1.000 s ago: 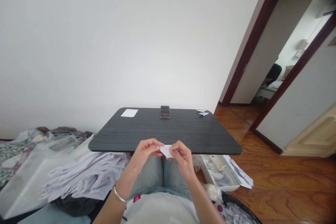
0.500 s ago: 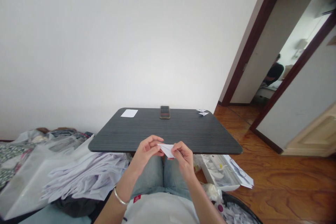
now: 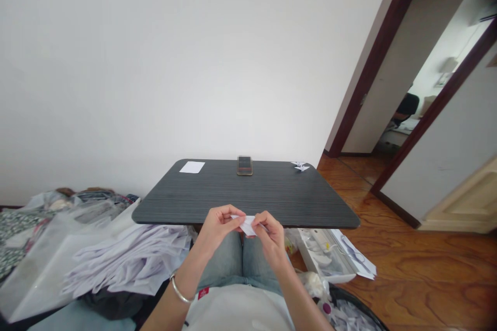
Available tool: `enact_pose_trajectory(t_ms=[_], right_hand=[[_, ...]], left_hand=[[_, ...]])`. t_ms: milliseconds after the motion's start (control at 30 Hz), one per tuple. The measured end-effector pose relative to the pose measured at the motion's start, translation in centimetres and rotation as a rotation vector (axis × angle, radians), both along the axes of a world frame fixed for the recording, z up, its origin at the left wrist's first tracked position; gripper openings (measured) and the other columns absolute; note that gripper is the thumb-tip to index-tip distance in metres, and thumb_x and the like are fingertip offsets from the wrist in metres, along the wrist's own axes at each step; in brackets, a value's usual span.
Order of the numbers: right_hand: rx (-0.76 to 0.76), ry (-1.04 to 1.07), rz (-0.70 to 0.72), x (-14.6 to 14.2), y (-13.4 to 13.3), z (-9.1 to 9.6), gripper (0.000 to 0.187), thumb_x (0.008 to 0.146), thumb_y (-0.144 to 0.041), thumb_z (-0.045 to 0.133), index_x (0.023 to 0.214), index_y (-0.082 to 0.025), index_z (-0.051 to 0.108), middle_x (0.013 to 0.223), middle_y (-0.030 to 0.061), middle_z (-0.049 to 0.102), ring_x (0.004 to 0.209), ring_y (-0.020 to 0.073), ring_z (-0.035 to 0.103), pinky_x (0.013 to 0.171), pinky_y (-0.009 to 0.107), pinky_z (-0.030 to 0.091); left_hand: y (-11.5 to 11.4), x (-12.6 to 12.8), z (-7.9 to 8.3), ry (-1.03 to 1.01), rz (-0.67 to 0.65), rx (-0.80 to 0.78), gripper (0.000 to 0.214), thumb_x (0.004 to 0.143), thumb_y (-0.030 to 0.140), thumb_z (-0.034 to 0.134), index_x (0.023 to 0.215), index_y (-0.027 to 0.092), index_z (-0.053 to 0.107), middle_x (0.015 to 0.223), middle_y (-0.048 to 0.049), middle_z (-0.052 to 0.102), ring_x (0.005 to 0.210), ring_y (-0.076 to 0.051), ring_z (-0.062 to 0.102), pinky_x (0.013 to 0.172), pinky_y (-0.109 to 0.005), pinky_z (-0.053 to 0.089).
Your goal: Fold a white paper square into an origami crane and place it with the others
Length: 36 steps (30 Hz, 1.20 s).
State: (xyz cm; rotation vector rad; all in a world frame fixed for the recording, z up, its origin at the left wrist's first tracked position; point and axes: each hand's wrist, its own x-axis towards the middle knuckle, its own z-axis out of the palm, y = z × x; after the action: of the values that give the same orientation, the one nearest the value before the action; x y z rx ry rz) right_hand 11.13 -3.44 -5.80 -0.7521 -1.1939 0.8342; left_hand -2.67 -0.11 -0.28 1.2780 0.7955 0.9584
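Head: folded paper (image 3: 247, 224) pinched between hands (image 3: 218, 225) (image 3: 272, 236).

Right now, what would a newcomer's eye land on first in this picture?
First come the hands: the left hand and right hand pinch a small folded white paper between them, above the lap at the near edge of the dark table. Along the table's far edge a phone sits in the middle, with a white sheet to its left and a small folded figure to its right.

Home room: wooden floor (image 3: 419, 274), doorway (image 3: 430, 88)
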Motion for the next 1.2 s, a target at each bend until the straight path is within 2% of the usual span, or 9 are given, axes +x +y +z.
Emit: enact_pose_trajectory(t_ms=[167,333,500,667,800,967,1200], right_hand=[[-0.007,0.034,0.030,0.0,-0.2,0.0,0.012,0.081,-0.026,0.053,0.070,-0.020,0.055,0.062,-0.0026,0.048,0.055,0.0117,0.045,0.049,0.021,0.044],[-0.013,0.026,0.068,0.2,-0.2,0.3,0.016,0.083,-0.034,0.052,0.077,-0.020,0.054,0.064,-0.0022,0.050,0.056,0.0122,0.048,0.051,0.022,0.043],[-0.192,-0.016,0.035,0.1,-0.1,1.2,0.019,0.077,-0.035,0.062,0.074,-0.020,0.050,0.057,-0.0040,0.054,0.052,0.0107,0.050,0.049,0.020,0.043],[-0.245,-0.002,0.031,-0.1,-0.1,1.6,0.019,0.074,-0.035,0.065,0.075,-0.018,0.057,0.063,-0.0005,0.063,0.055,0.0117,0.055,0.049,0.020,0.045],[-0.256,0.043,0.018,-0.1,-0.1,1.6,0.021,0.070,-0.036,0.068,0.071,-0.017,0.061,0.061,0.0005,0.065,0.053,0.0129,0.057,0.050,0.023,0.048],[-0.238,0.031,-0.012,0.0,0.0,1.4,0.021,0.069,-0.035,0.070,0.068,-0.016,0.063,0.055,0.0003,0.064,0.047,0.0118,0.055,0.047,0.023,0.046],[-0.224,0.019,-0.045,0.1,0.1,1.0,0.022,0.069,-0.036,0.069,0.066,-0.016,0.062,0.054,0.0003,0.064,0.046,0.0119,0.054,0.046,0.023,0.044]], left_hand=[[0.1,-0.1,-0.1,-0.003,0.010,-0.013,0.024,0.058,0.029,0.077,0.069,0.010,0.068,0.061,-0.0041,0.070,0.056,-0.013,0.062,0.056,-0.022,0.048],[0.0,0.1,0.0,0.022,0.044,0.034,0.021,0.058,0.028,0.076,0.068,0.011,0.068,0.059,-0.0039,0.070,0.054,-0.013,0.062,0.055,-0.023,0.048],[0.0,0.1,0.1,0.075,0.088,0.094,0.018,0.060,0.026,0.075,0.069,0.011,0.069,0.060,-0.0038,0.070,0.054,-0.013,0.062,0.055,-0.022,0.049],[0.1,0.0,-0.2,0.088,0.110,0.118,0.017,0.062,0.026,0.073,0.069,0.011,0.069,0.061,-0.0039,0.070,0.055,-0.013,0.062,0.055,-0.022,0.050],[0.2,0.0,-0.2,0.066,0.092,0.103,0.020,0.061,0.027,0.074,0.071,0.011,0.068,0.062,-0.0043,0.070,0.056,-0.014,0.063,0.056,-0.023,0.050],[0.2,-0.1,0.1,0.044,0.063,0.060,0.024,0.060,0.030,0.075,0.071,0.010,0.068,0.062,-0.0046,0.069,0.057,-0.014,0.062,0.057,-0.024,0.050],[0.5,-0.6,-0.3,0.049,0.007,0.036,0.028,0.067,0.034,0.070,0.084,0.011,0.068,0.068,-0.0044,0.070,0.063,-0.014,0.064,0.062,-0.024,0.051]])
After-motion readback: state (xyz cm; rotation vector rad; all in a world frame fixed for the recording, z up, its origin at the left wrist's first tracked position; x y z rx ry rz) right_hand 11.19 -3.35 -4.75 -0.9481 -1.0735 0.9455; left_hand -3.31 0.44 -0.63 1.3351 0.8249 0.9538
